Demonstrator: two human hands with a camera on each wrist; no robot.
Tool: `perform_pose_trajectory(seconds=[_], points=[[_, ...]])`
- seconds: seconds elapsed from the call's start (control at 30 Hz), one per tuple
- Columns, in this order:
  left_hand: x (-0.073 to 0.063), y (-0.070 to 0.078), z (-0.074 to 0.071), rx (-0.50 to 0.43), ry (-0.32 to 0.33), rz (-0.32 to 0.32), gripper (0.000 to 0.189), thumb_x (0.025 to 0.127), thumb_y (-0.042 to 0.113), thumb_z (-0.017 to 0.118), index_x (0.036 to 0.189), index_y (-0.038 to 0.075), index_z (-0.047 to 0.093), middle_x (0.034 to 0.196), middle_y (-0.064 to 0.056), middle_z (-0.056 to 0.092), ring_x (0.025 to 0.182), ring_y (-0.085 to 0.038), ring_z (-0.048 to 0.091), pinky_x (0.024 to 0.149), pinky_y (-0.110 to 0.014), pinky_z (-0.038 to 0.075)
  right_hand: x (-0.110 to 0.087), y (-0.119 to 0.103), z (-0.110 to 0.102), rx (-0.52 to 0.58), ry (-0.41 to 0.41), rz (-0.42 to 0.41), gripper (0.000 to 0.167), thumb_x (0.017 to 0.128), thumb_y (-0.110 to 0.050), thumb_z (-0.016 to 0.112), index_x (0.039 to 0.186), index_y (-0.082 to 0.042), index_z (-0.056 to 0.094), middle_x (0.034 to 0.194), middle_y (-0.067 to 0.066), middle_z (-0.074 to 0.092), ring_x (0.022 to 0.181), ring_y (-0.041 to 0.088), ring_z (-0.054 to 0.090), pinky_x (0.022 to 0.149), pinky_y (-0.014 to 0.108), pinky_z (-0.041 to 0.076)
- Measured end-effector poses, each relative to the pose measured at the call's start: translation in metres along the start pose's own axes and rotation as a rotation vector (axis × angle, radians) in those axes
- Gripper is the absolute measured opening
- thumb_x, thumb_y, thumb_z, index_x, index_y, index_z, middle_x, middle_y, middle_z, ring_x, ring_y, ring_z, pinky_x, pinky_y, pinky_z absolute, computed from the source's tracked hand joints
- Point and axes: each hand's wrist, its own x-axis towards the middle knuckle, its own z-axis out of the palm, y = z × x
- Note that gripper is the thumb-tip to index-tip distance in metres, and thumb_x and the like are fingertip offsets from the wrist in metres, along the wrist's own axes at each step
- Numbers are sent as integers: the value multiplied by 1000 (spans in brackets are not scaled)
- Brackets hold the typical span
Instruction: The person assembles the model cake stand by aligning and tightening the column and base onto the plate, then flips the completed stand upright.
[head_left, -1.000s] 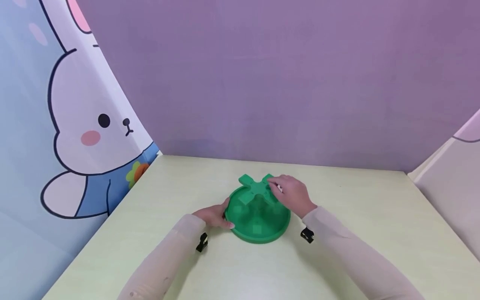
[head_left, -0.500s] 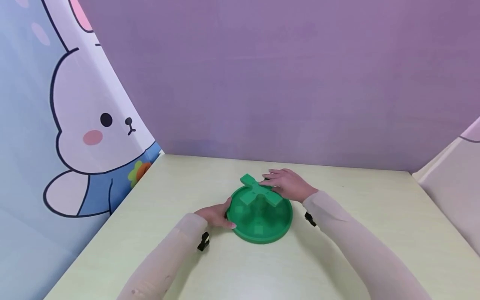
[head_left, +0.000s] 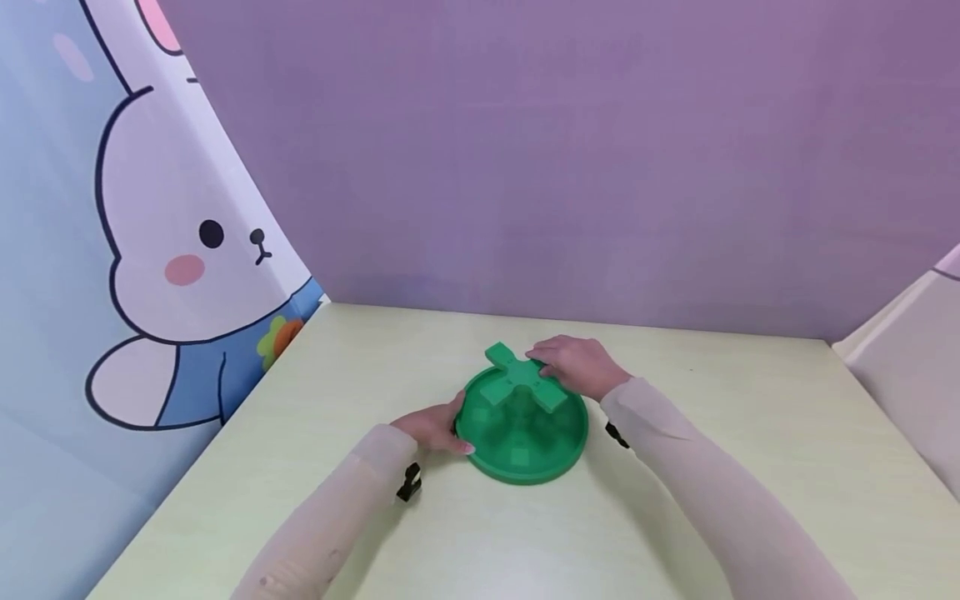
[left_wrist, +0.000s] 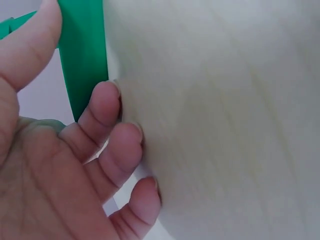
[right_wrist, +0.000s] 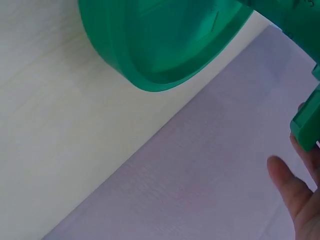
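A round green dish (head_left: 521,462) stands on the table, with a green cross-shaped piece (head_left: 520,373) raised over its far half on a central support. My left hand (head_left: 435,427) grips the dish's left rim. In the left wrist view its thumb lies on the green wall (left_wrist: 85,55), with fingertips curled low beside the tabletop. My right hand (head_left: 576,365) is at the cross's far right arm, covering it from above. In the right wrist view, fingers lie behind the end of a green arm (right_wrist: 307,122), while the thumb (right_wrist: 282,175) stands apart from it.
The pale table (head_left: 360,350) ends at a purple partition (head_left: 487,167) close behind the dish. A rabbit-print cloth (head_left: 172,208) hangs along the left, and a white cloth panel (head_left: 915,375) borders the right. Small black clips (head_left: 409,482) hang under both sleeves.
My right hand goes from pinching a cross arm, through spread fingers, to lying over the far right arm. The cross has turned slightly. My left hand keeps its place on the rim.
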Motion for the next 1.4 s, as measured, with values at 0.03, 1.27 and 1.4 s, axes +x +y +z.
perform_pose_trajectory(seconds=[0.03,1.27,1.4], points=[[0,0,0,4,3,1,102,87,24,72,151,-4,-1,154,-22,22,141,-34,22,113,-46,22,0,-1,0,-20,6,2,34,84,-14,74,116,-7,69,114,7,68,106,25,63,77,39,55],[-1,7,-10,-400,133,-270,70,98,17,53,155,13,12,63,-6,55,47,-12,49,47,-23,47,-60,-1,27,733,-233,866,61,92,-16,52,143,10,31,77,9,59,61,16,51,63,30,46],[1,8,-10,-368,127,-257,70,96,14,56,154,9,17,61,-6,56,46,-12,51,47,-23,48,-64,-4,36,726,-259,907,62,90,-16,53,142,9,33,67,5,56,53,13,47,57,27,42]])
